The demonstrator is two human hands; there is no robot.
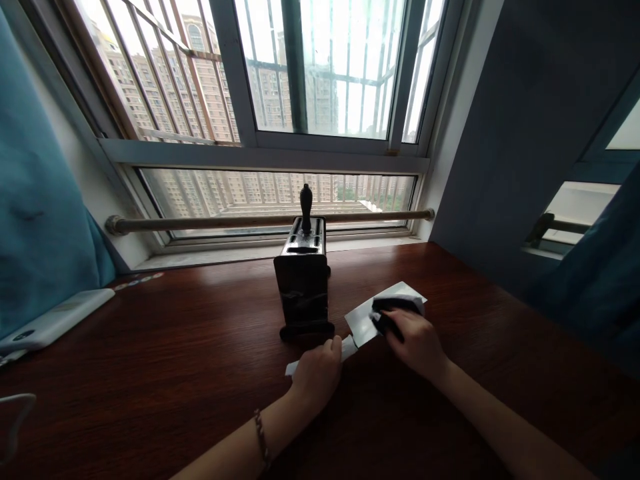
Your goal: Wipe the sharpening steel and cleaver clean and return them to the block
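Closest to me is a braided bracelet (260, 437) on the left wrist, both bare forearms reaching in over the near edge of the dark wooden desk (150, 373). The left hand (316, 372) is clenched, knuckles up, around the handle of what looks like a broad white knife (361, 323); a pale stub of the handle shows just past the fist on its left. The knife lies about the middle of the desk, a little right of centre, its long axis slanting from the left fist at the near left up to the blade's far corner at the far right. The right hand (417, 343) is on the blade, fingers curled down on a black cloth (395, 307) pressed against the blade's far half, so the right hand is the one on the blade and the left the one on the handle. Just left of the blade, nearly touching the left fist, a dark knife block (303, 287) stands upright with one black handle (306, 200) sticking out of its top. By the left edge lies a flat white gadget (55, 320), well apart from both hands.
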